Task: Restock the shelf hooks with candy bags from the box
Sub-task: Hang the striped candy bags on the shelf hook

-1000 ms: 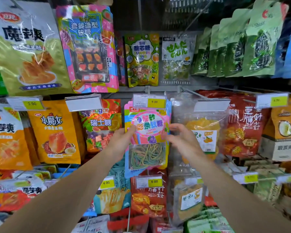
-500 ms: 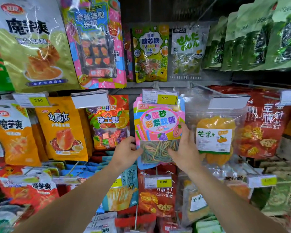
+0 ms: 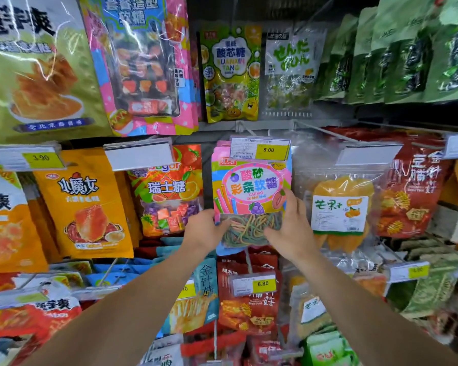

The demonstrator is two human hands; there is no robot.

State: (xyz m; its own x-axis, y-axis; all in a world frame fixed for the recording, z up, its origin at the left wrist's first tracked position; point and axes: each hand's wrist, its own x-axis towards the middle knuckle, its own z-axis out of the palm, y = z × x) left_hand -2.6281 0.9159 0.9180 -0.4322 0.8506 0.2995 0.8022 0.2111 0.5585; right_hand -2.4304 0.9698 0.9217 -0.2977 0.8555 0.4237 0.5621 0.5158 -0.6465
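Item: candy bag [image 3: 250,191], pink, coloured strips visible in its window. Location: centre hook, directly under the 5.00 price tag [image 3: 261,148], between the Swiss-sugar bag [image 3: 167,191] at left and the mango bag [image 3: 340,212] at right. Left hand [image 3: 204,229] and right hand [image 3: 291,228] gripped its lower edges, having slid down from its upper part. Bag sat squarer; judged hung, ready for release.

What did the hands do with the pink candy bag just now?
Both hands slid down the pink candy bag. A second ago they held it near the top; now the left hand and the right hand hold its lower part, beside the clear window with the coloured strips. The bag stayed hanging under the 5.00 price tag, and the bags around it did not move.
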